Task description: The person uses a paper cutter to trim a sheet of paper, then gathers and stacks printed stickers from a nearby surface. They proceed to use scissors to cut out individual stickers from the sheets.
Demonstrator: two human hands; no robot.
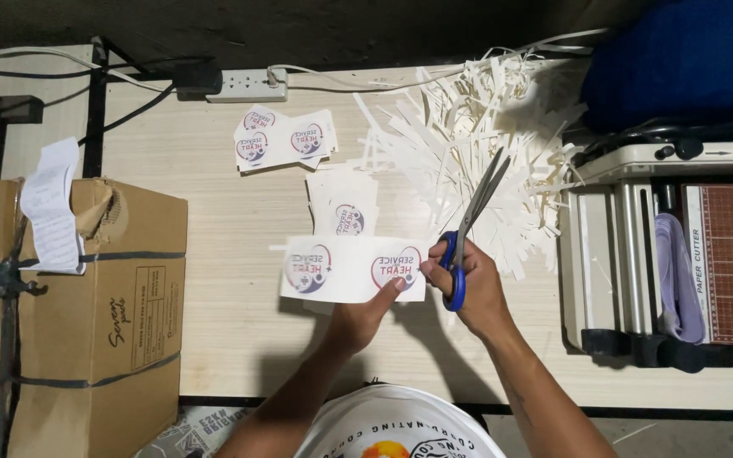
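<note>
My left hand (365, 315) pinches the lower right edge of a white paper strip (345, 270) printed with two round red-and-blue logos. It holds the strip flat just above the wooden table (231, 322). My right hand (468, 284) grips blue-handled scissors (468, 225) beside the strip's right end. The blades point up and to the right, slightly apart, over a heap of paper trimmings (460, 144). A stack of cut logo stickers (345, 208) lies just above the strip. Another small pile of stickers (286, 140) lies farther back.
A cardboard box (86, 322) with black straps stands at the left. A paper cutter (680, 254) fills the right side, with a blue cloth (680, 59) behind it. A white power strip (243, 85) and cables lie along the table's back edge.
</note>
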